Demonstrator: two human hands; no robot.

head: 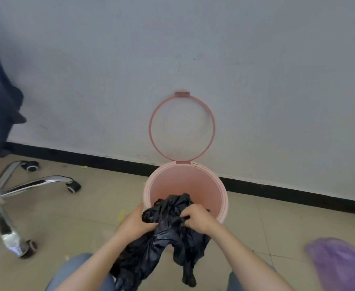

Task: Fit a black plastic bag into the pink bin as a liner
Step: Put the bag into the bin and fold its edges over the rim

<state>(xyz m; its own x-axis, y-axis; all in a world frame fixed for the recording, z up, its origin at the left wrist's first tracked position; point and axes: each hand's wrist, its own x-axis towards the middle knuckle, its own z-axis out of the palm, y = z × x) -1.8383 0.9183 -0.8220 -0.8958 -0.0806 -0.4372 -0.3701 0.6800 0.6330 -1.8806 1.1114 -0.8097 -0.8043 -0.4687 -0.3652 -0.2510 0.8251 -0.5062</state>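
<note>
Two bare hands grip one crumpled, glossy black plastic bag (168,234) over the near rim, at 6 o'clock, of the round pink plastic bin (185,183). Left hand (135,222) clenches a bunched fold at the bag's 9 o'clock; right hand (197,217) pinches folds at 2 o'clock. Bag's wrinkled tails hang outside; its top lies inside. Pink ring-shaped lid frame (182,127) stands raised at 12 o'clock.

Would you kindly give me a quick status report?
Both hands, left and right, gripping bunched black bag. Pink bin unlined, ring up. Nothing blocking.
</note>
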